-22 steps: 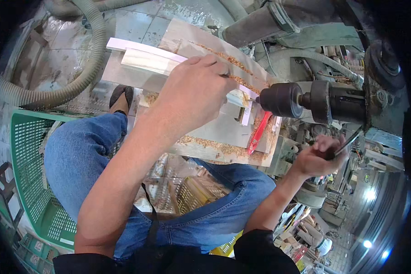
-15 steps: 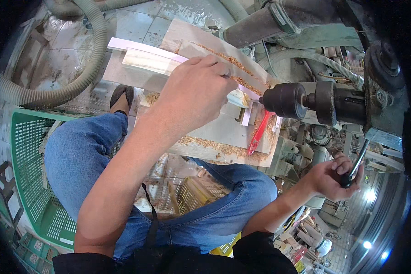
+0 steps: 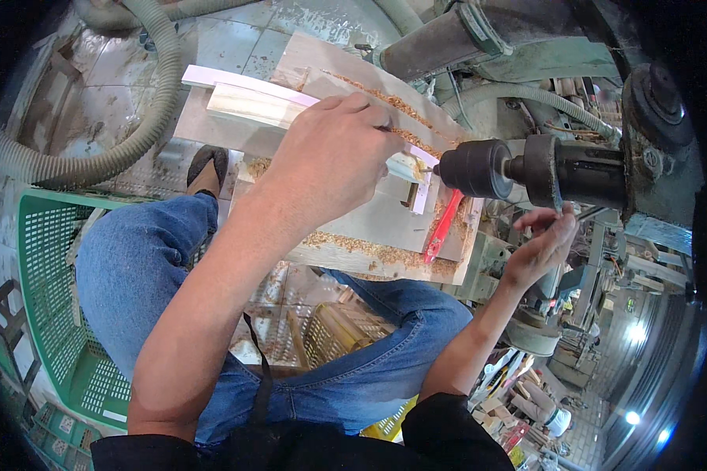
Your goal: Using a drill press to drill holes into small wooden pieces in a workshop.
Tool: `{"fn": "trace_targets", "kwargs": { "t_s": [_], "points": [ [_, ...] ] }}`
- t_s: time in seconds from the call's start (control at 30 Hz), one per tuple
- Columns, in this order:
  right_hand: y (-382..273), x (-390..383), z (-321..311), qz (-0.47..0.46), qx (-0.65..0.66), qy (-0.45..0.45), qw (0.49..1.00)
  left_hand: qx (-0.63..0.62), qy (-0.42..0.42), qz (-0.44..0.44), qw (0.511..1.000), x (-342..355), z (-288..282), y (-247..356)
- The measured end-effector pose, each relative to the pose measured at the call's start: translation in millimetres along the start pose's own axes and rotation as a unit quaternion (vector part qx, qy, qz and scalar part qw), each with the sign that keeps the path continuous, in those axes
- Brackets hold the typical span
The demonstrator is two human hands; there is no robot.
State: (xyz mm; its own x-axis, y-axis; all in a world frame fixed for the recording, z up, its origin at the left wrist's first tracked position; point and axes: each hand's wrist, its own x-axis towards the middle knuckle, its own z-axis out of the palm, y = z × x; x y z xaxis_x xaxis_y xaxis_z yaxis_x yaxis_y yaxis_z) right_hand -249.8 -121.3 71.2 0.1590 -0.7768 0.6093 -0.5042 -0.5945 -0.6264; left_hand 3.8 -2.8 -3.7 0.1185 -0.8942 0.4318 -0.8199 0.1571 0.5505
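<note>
My left hand [image 3: 330, 157] grips a pale wooden strip [image 3: 251, 106] beside a thin pink-white strip [image 3: 220, 77] on the wooden work board [image 3: 306, 55], which carries lines of shavings. A small bit in the dark drill chuck [image 3: 475, 169] points horizontally at the strip's right end; whether it touches is unclear. My right hand [image 3: 546, 239], below the spindle, is curled on the machine's metal lever [image 3: 587, 214], its handle hidden by the fingers. A red brush-like tool [image 3: 444, 228] lies on the board below the chuck.
A green plastic crate [image 3: 55, 298] is at my left, near a ribbed hose [image 3: 161, 86]. The machine housing [image 3: 656, 141] stands at right, with pipes behind. Yellow pieces [image 3: 338, 330] lie between my legs. Cluttered shelving and wood [image 3: 526, 400] fill the lower right.
My right hand swung down and right with the lever half a second ago, and is now higher and further left, near the spindle. My left hand stays on the wood.
</note>
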Motion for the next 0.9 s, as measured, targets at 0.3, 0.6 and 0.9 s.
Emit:
{"fn": "trace_targets", "kwargs": {
  "t_s": [0.3,0.6,0.9],
  "points": [
    [26,22,8,0.037,0.007,-0.08,0.996,-0.001,0.007,0.004,1.0,0,0,1],
    [11,26,-6,0.156,0.029,-0.168,0.973,0.009,-0.005,0.005,1.0,0,0,1],
    [-55,20,-122,0.153,0.135,-0.198,0.959,0.013,-0.021,0.007,1.0,1,-3,0]
  ]
}}
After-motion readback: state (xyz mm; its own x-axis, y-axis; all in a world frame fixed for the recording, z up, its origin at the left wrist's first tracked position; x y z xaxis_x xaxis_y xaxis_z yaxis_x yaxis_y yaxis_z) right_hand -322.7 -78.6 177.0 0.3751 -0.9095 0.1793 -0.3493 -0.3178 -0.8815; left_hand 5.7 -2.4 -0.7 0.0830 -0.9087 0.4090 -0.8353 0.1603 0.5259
